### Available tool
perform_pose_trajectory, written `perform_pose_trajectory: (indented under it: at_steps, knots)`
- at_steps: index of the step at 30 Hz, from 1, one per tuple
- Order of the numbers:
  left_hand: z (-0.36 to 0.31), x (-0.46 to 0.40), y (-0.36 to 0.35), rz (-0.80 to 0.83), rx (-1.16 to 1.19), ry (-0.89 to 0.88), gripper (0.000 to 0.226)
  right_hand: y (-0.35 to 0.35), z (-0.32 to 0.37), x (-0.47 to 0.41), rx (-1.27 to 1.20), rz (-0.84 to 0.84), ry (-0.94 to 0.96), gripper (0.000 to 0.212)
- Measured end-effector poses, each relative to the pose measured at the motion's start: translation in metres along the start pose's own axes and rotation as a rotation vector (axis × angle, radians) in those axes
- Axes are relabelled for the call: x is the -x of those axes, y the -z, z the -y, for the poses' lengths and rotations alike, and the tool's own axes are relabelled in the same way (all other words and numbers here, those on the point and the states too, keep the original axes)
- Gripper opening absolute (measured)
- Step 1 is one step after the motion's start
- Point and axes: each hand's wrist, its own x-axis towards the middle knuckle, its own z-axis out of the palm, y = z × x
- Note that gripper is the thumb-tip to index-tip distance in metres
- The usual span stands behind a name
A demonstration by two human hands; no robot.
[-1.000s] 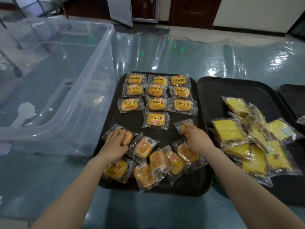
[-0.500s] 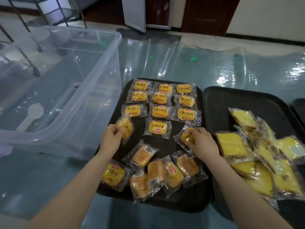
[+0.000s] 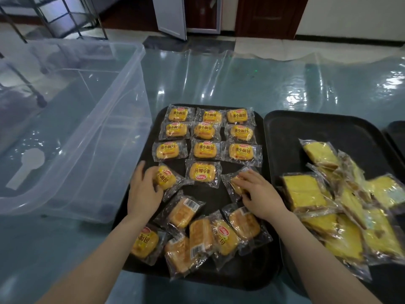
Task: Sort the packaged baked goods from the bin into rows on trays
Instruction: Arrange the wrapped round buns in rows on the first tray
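On the left tray [image 3: 245, 275] we see 3 rows of 3 buns and 1 bun [image 3: 202, 171] starting row 4. Our left hand [image 3: 143, 191] curls around a bun pack [image 3: 166, 177] left of it; our right hand [image 3: 259, 194] pinches another pack [image 3: 235, 183] to its right. Loose buns [image 3: 201, 234] lie nearer us. Cake slices [image 3: 341, 207] pile on the right tray [image 3: 306, 128]; the clear bin [image 3: 72, 128] sits left on the counter [image 3: 241, 84].

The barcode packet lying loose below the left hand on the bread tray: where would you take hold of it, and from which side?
Judging by its tilt, pinch the barcode packet across its long sides, coming from above. It lies flat and barcode up, and the crinkled seal at its upper-right end is free. Its lower end crowds the loose pile.
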Motion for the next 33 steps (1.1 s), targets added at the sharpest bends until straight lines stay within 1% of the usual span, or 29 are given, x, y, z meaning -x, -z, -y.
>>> perform_pose_trajectory:
  at_steps: [1,2,3,4,7,9,12,15,18,23,25,29,31,33]
  knots:
    - [0.001,-0.001,0.0,0.071,-0.046,-0.146,0.053,-0.002,0.002,-0.001,0.044,-0.022,-0.018,0.054]
    - [0.002,-0.001,-0.001,0.166,-0.085,-0.25,0.05,-0.003,0.004,-0.002,0.077,-0.042,-0.046,0.052]
    - [0.004,0.0,-0.003,0.254,-0.123,-0.301,0.049,-0.005,0.008,-0.004,0.097,-0.057,-0.081,0.051]
    - [0.007,0.0,-0.005,0.312,-0.167,-0.314,0.05,-0.008,0.012,-0.006,0.111,-0.068,-0.12,0.05]
    - [0.011,-0.004,-0.01,0.37,-0.283,-0.227,0.059,-0.014,0.022,-0.011,0.15,-0.093,-0.206,0.049]
    - [0.006,-0.008,-0.013,0.408,-0.293,-0.169,0.064,-0.017,0.025,-0.014,0.173,-0.077,-0.232,0.051]
    - [-0.009,-0.009,-0.019,0.468,-0.211,-0.076,0.068,-0.022,0.024,-0.016,0.191,-0.031,-0.234,0.054]
    - [-0.02,-0.01,-0.023,0.507,-0.089,-0.007,0.068,-0.024,0.02,-0.014,0.189,0.002,-0.183,0.057]
    - [-0.023,-0.011,-0.019,0.515,0.036,-0.001,0.068,-0.024,0.017,-0.015,0.182,0.019,-0.173,0.059]
    - [-0.022,-0.001,-0.006,0.404,0.1,-0.088,0.062,-0.021,0.021,-0.018,0.106,0.048,-0.206,0.061]
    - [-0.021,0.008,0.002,0.398,0.151,-0.085,0.058,-0.016,0.023,-0.012,0.049,0.037,-0.191,0.061]
    - [-0.016,0.031,0.017,0.411,0.232,-0.013,0.049,-0.006,0.032,0.017,-0.026,-0.07,-0.179,0.057]
    - [-0.014,0.045,0.021,0.377,0.239,-0.011,0.044,-0.005,0.038,0.038,-0.06,-0.172,-0.203,0.046]
    - [-0.018,0.057,0.023,0.353,0.261,-0.046,0.043,-0.007,0.043,0.057,-0.067,-0.218,-0.252,0.033]
